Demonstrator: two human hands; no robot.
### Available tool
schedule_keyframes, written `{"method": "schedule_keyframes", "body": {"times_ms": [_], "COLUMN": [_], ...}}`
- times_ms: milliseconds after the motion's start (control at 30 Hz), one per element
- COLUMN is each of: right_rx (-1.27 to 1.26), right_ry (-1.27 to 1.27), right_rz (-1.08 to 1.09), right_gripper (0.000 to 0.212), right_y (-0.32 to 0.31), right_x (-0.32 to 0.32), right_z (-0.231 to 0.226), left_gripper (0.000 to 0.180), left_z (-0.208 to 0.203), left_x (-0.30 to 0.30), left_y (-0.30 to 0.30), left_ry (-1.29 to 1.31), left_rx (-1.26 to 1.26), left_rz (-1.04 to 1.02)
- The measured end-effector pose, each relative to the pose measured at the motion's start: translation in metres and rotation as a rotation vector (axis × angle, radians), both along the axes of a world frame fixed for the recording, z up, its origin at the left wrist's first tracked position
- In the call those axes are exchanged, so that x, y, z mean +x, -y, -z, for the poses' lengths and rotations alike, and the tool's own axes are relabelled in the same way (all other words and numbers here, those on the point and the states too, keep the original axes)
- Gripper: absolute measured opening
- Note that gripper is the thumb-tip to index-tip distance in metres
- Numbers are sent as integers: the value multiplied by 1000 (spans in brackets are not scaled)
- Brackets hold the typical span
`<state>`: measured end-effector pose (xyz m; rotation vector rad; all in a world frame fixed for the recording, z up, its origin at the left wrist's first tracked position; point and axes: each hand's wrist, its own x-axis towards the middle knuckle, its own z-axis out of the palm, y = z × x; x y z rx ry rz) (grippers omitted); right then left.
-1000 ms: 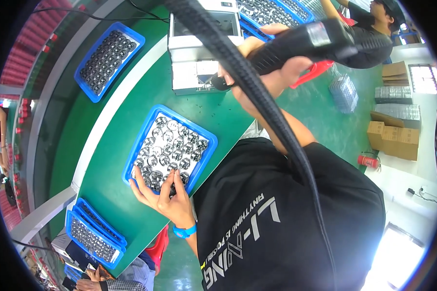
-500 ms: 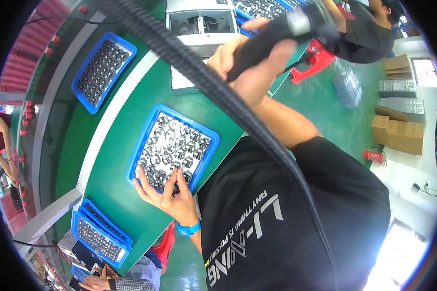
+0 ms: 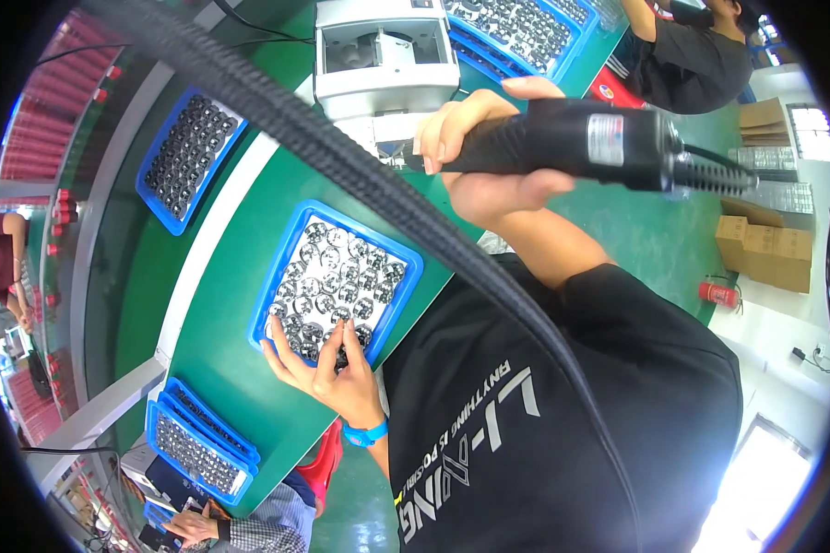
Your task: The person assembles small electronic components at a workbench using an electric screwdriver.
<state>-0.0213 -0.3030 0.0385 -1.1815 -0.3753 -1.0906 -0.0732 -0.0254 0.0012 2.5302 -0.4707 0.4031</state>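
A black electric screwdriver (image 3: 563,143) is in my right hand (image 3: 489,170), its fingers wrapped round the grip and its coiled-sleeve cable end pointing right. The driver lies nearly level, above the bench edge. Below it, a blue tray (image 3: 260,309) holds several shiny round metal parts (image 3: 326,302) on a white liner. My left hand (image 3: 327,378), with a blue wristband, reaches over the tray's near corner. Its thumb and a finger close on one shiny round part (image 3: 341,316), and the other fingers rest near the tray's rim.
A thick black braided cable (image 3: 341,152) crosses the view close up. A grey machine (image 3: 387,78) stands beyond the tray. More blue trays (image 3: 143,180) of parts lie on the conveyor and at the bench's lower end (image 3: 240,493). Co-workers sit at both ends.
My right hand has swung the screwdriver from an upward slant to nearly level, its cable end moving right and down. The left hand keeps its place at the tray; the whole view has shifted slightly.
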Motion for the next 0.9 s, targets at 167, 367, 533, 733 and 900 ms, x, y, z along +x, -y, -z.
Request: {"method": "schedule_keyframes", "body": {"times_ms": [167,367,533,733,900], "right_rx": [-322,-498,-664,-559,-463], "right_ry": [98,-271,-582,-563,-551], "right_rz": [46,199,342,432,359], "right_gripper": [57,59,48,50,45], "right_y": [8,5,18,-13,4], "right_x": [-8,-57,-94,-111,-112], "right_z": [3,-10,-22,-7,-13], "left_gripper": [12,12,10,5,6], "left_z": [-2,0,-6,-15,-12], "left_x": [0,2,0,-3,-9], "left_y": [1,0,6,14,18], "left_ry": [-18,20,-7,-4,9], "left_rx": [-16,31,17,45,18], "left_rz": [-9,22,13,32,24]}}
